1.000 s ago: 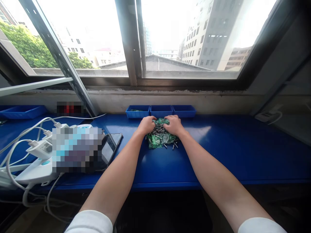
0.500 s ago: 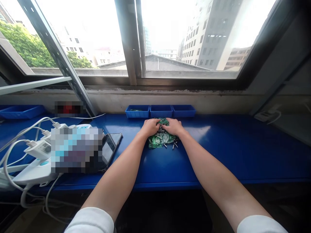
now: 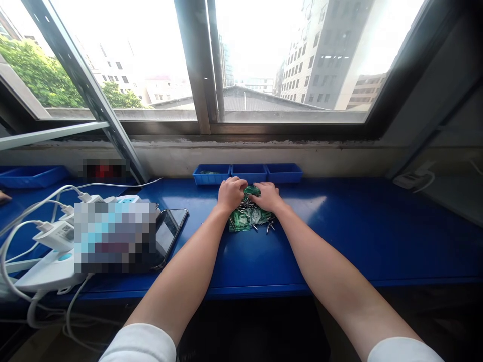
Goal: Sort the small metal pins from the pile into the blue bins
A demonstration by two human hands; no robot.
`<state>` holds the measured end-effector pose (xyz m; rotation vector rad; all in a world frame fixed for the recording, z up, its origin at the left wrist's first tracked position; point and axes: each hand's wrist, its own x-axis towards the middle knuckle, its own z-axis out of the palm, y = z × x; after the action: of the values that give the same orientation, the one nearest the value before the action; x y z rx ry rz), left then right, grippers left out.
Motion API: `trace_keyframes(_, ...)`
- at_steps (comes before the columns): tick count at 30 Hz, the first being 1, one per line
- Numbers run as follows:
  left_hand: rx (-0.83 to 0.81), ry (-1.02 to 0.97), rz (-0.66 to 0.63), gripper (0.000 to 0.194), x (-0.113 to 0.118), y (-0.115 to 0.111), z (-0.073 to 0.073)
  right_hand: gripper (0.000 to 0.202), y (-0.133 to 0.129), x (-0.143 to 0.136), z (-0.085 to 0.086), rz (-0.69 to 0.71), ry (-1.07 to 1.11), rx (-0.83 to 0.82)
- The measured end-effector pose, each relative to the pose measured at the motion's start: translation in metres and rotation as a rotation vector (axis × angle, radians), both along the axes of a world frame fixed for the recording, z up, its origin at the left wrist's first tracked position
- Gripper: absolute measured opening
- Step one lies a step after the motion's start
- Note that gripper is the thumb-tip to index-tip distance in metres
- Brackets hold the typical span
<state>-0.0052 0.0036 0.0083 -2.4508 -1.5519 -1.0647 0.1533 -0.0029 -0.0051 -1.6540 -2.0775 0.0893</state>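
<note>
A pile of small green-printed clear plastic bags (image 3: 241, 221) and short silvery metal pieces, like screws or rivets, (image 3: 270, 224) lies on the blue table in front of me. Over its left far side is my left hand (image 3: 231, 194), fingers curled in toward the thumb; whatever they may hold is hidden. My right hand (image 3: 267, 196) rests on the right far side of the pile, its thumb apart from the bent fingers. Behind both hands stand three blue bins, of which the left bin (image 3: 211, 178) has some green pieces inside.
The middle bin (image 3: 248, 178) and right bin (image 3: 284, 178) touch side by side by the wall. To the left, a phone (image 3: 171, 231) leans beside a white power strip (image 3: 56, 266) with plugs and cables. A person's hand (image 3: 4, 197) shows at the far left edge.
My left hand has lifted slightly off the pile and curled its fingers. My right hand has barely shifted on the pile. Another person's hand has appeared at the far left.
</note>
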Motion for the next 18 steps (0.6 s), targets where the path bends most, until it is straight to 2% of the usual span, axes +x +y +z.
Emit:
trace_keyframes(3, 0.066, -0.056, -0.043, 0.026, 0.004, -0.007, 0.008, 0.039, -0.002, -0.002, 0.004, 0.025, 0.076, 0.167)
trace_keyframes(5, 0.091, -0.110, -0.064, 0.026, 0.007, -0.011, 0.013, 0.031, -0.005, -0.003, 0.009, 0.068, 0.157, 0.208)
trace_keyframes(9, 0.096, -0.289, -0.033, 0.033, 0.009, -0.013, 0.017, 0.030, -0.007, -0.007, 0.015, 0.133, 0.418, 0.196)
trace_keyframes(13, -0.056, -0.457, -0.038, 0.050, 0.003, -0.003, 0.010, 0.028, -0.002, -0.008, 0.013, 0.175, 0.773, 0.125)
trace_keyframes(15, -0.136, -0.511, -0.113, 0.046, 0.000, 0.003, 0.005, 0.030, 0.001, -0.008, 0.010, 0.232, 0.901, 0.102)
trace_keyframes(18, -0.160, -0.551, -0.233, 0.027, -0.003, 0.005, 0.003, 0.026, 0.004, -0.005, 0.008, 0.281, 0.952, 0.112)
